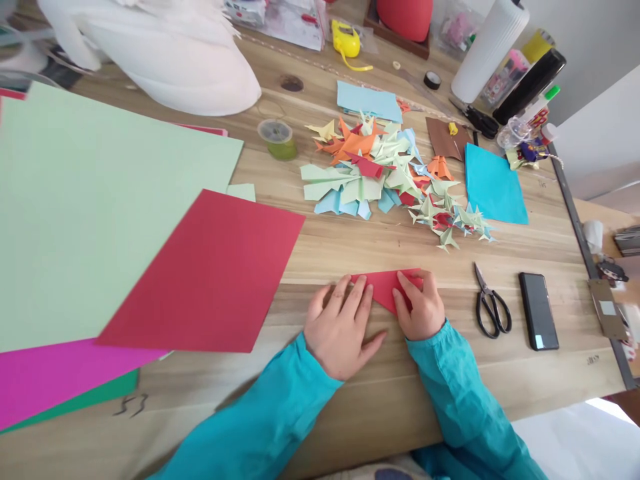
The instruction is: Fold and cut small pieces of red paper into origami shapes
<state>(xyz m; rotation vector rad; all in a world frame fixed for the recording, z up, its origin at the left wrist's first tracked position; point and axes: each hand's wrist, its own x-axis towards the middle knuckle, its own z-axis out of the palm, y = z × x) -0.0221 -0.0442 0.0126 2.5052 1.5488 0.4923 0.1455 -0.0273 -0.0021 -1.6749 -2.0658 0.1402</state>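
A small piece of folded red paper [384, 288] lies flat on the wooden table, its lower side tapering to a point. My left hand [341, 327] rests with spread fingers, fingertips on the paper's left end. At the right end, my right hand [420, 308] has its fingers bent around the paper's edge, thumb and index finger on top. Part of the paper is hidden under both hands. Black-handled scissors [493, 310] lie to the right of my right hand. Beyond my hands is a pile of folded paper shapes [370, 167] in green, blue, orange and red.
Large sheets of green paper [110, 220] and red paper [215, 280] cover the left side. A phone [539, 311] lies right of the scissors. Farther back are blue paper squares [495, 183], a thread spool [278, 141], a yellow tape measure [346, 40] and a white cylinder [490, 50].
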